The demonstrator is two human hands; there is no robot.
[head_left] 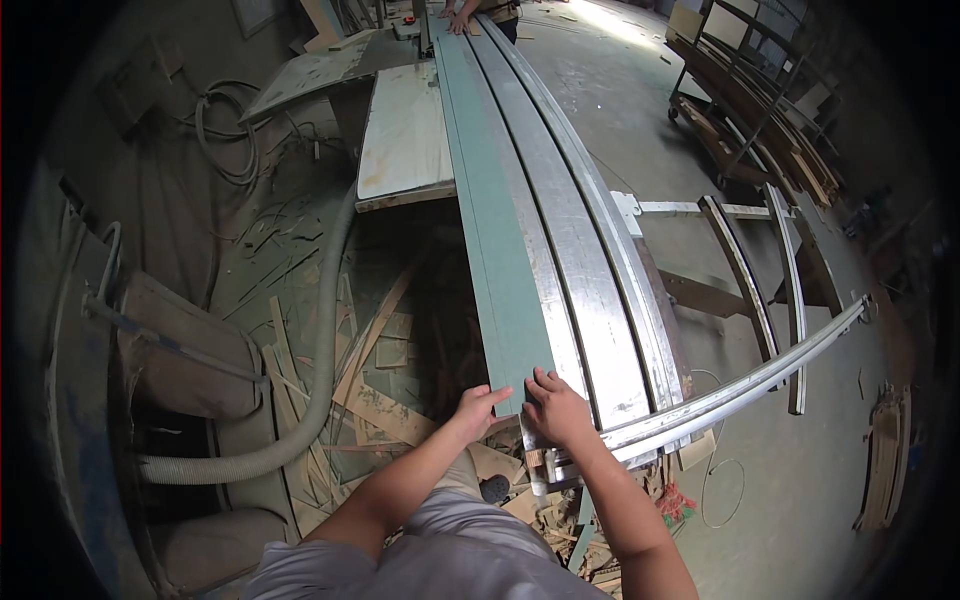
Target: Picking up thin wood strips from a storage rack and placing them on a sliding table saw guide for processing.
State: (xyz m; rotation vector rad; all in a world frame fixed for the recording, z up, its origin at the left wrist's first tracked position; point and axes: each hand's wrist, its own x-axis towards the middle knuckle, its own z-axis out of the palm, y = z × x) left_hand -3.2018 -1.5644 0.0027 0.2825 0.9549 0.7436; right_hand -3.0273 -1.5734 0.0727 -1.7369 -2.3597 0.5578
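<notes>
A long, narrow green board (490,220) runs away from me along the left side of a metal sliding saw table (590,300). My left hand (478,412) is closed on the near left corner of the board, thumb on top; the fingers beneath are hidden. On the near right corner lies my right hand (558,408), its fingers spread on the upper face and beside the metal table. At the far end, another person's hands (459,22) touch the same board.
A pale side table (405,140) adjoins the board's left side. A curved metal fence (740,375) crosses at right. Left of me are a ribbed hose (325,350) and wood offcuts (390,405) on the floor. A loaded cart (750,110) stands far right.
</notes>
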